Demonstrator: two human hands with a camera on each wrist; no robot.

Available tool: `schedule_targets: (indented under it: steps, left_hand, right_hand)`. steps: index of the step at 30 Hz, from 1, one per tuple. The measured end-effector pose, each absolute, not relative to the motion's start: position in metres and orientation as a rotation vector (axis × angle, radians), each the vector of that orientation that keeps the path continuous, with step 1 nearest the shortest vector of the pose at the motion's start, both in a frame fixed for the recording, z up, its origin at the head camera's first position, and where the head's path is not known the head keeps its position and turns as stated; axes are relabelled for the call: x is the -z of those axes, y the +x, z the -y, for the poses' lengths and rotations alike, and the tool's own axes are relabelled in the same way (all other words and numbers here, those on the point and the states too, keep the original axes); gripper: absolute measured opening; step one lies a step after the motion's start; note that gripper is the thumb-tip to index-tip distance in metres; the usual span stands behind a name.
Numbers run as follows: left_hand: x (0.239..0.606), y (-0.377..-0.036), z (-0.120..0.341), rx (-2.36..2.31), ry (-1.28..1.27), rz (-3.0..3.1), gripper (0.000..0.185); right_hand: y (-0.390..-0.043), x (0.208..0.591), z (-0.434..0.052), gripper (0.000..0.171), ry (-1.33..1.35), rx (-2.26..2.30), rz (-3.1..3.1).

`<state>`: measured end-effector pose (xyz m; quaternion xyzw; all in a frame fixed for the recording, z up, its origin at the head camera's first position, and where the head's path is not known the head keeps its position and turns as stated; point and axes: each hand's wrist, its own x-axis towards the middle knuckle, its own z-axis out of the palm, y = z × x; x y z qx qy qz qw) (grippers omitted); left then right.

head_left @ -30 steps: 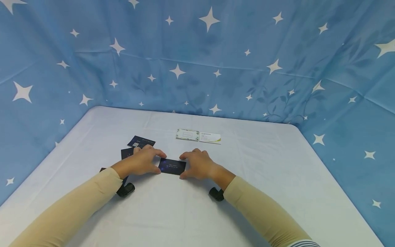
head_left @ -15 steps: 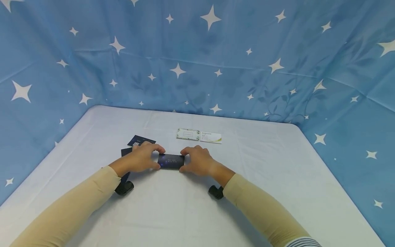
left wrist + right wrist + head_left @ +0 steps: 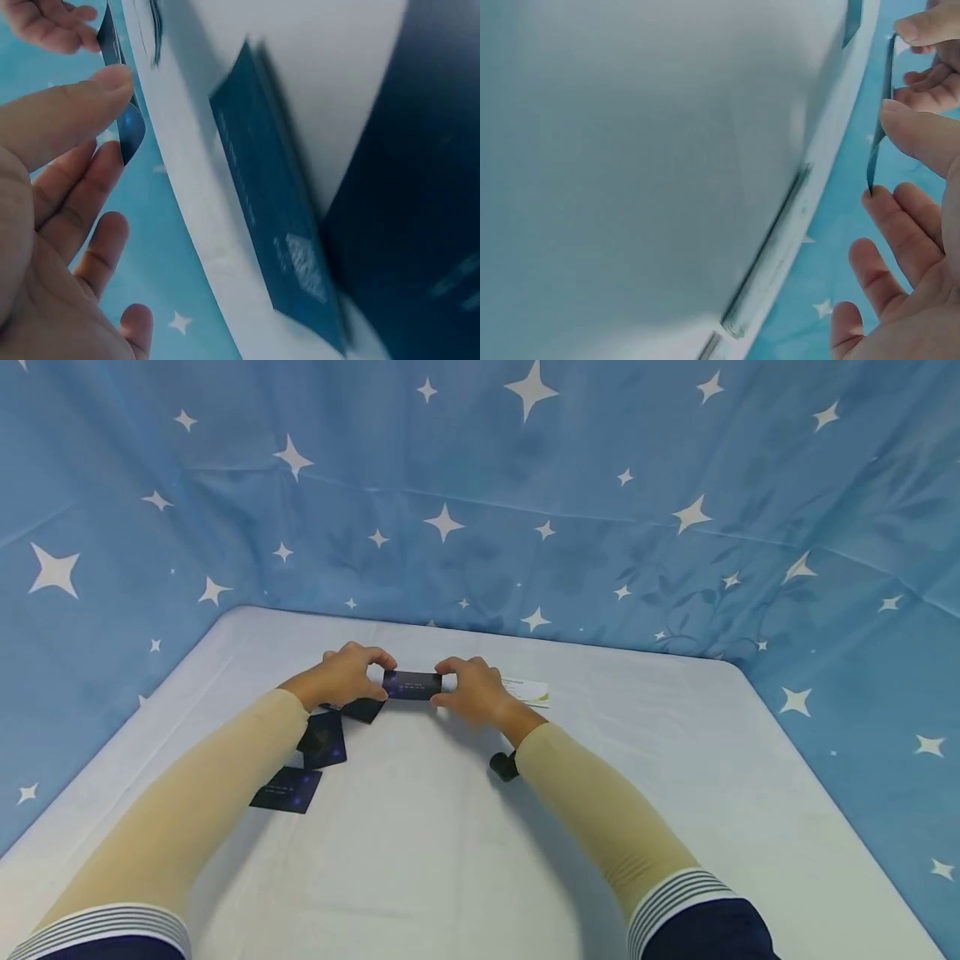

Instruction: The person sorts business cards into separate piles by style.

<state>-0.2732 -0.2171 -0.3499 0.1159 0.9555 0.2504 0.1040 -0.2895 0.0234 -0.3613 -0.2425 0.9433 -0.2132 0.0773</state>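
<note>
A dark business card (image 3: 412, 686) with small printed text and bluish glows is held off the table, level across, between both hands. My left hand (image 3: 343, 677) pinches its left end between thumb and fingers. At the right end, my right hand (image 3: 474, 692) pinches it the same way. In the left wrist view the card (image 3: 131, 129) looks slightly bent near the thumb; the right wrist view catches the card (image 3: 889, 71) almost edge-on. Below my left hand lie more dark cards (image 3: 324, 741), partly covered by the forearm. One dark card (image 3: 277, 217) shows a QR code.
A white card stack (image 3: 528, 691) with a yellow-green curve lies behind my right hand. The leafy white card beside it is hidden in the head view. A black rounded object (image 3: 503, 766) sits at the right wrist. A blue star-patterned curtain (image 3: 480, 485) borders the white table (image 3: 420, 860).
Both hands have raised the dark card off the table and carried it away from me toward the back. The left forearm has cleared the dark cards at left, showing more of them.
</note>
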Motion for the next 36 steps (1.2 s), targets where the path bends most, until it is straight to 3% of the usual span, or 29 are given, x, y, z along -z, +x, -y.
schedule_targets:
  steps: [12, 29, 36]
  left_hand:
    - [0.355, -0.311, 0.224, -0.651, 0.280, -2.781, 0.053]
    - [0.364, -0.317, 0.221, -0.653, 0.224, -2.743, 0.056]
    - [0.357, -0.310, 0.233, -0.772, 0.291, -2.716, 0.058]
  right_hand:
    - [-0.320, 0.375, 0.001, 0.055, -0.605, 0.530, -2.856]
    - [-0.326, 0.380, 0.008, 0.057, -0.569, 0.448, -2.846]
    - [-0.317, 0.370, 0.013, 0.056, -0.595, 0.672, -2.799]
